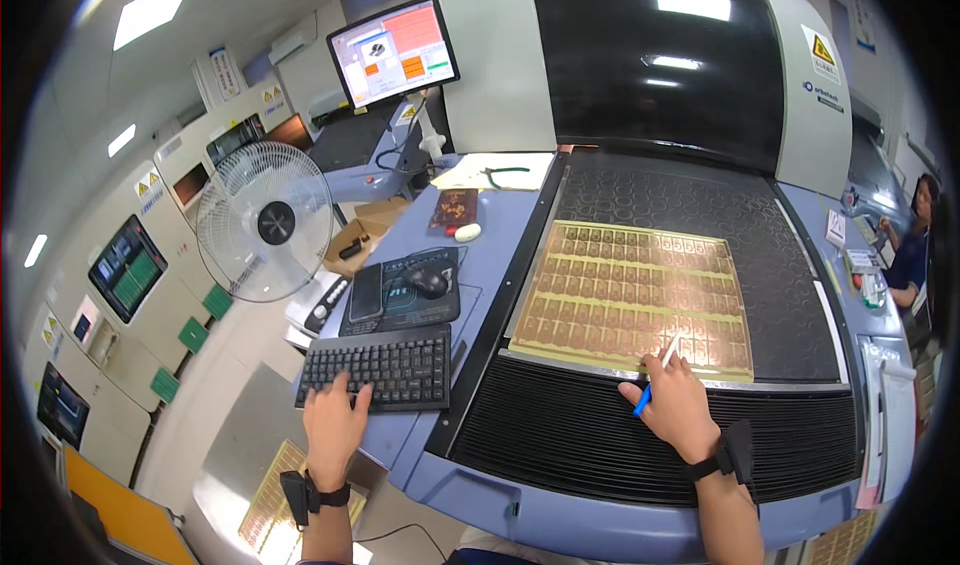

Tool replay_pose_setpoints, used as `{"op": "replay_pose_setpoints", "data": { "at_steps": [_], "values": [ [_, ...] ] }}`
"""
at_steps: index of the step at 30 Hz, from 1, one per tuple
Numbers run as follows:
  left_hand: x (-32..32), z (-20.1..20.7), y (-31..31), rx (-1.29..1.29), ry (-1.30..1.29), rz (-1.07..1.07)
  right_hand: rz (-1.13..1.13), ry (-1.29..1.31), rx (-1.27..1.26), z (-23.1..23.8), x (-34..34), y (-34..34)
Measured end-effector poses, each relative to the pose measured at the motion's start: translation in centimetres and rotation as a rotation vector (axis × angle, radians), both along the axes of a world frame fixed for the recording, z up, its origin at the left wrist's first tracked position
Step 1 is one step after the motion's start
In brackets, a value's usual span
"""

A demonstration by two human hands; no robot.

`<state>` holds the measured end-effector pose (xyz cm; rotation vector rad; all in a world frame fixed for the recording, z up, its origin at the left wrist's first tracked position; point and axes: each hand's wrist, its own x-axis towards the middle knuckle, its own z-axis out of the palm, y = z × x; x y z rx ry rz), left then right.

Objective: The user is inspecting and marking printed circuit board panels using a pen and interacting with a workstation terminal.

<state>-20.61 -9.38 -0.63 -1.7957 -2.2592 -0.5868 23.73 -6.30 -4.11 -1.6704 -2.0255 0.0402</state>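
- Head view: my left hand (pixel 335 420) rests flat, fingers spread, on the black keyboard (pixel 378 369) at seven o'clock, gripping nothing.
- My right hand (pixel 678 405) at five o'clock pinches a blue-and-white pen (pixel 657 374), its tip touching the gold circuit panel (pixel 630 300) on the machine bed (pixel 640 435).

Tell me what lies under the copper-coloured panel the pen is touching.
The panel lies flat on a dark machine bed patterned with circles. The bed beneath the panel is covered. The right hand holds the pen.

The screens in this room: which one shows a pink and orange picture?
The monitor on the stand above the keyboard; the wall machines' screens show green or blue.
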Motion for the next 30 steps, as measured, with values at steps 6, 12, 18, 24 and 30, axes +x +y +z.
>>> {"op": "replay_pose_setpoints", "data": {
  "at_steps": [6, 12, 18, 24, 30],
  "values": [
    [0.0, 4.8, 2.5, -0.056, -0.223, -0.108, 0.069, -0.073, -0.023, -0.5, 0.1, 1.0],
    [11.8, 12.9, 4.3, -0.109, -0.746, -1.415, 0.004, 0.150, 0.062, 0.2, 0.7, 0.5],
    [21.3, 13.9, 2.7, 0.155, -0.990, -2.172, -0.067, 0.160, 0.069, 1.1, -1.5, 0.5],
    [20.2, 11.7, 2.4, 0.215, -0.913, -2.098, -0.007, 0.236, 0.096, 1.8, -1.3, 0.6],
    [19.4, 10.8, 2.5, 0.240, -0.847, -2.051, -0.051, 0.235, 0.033, 1.5, -1.1, 0.7]
  ]
}}
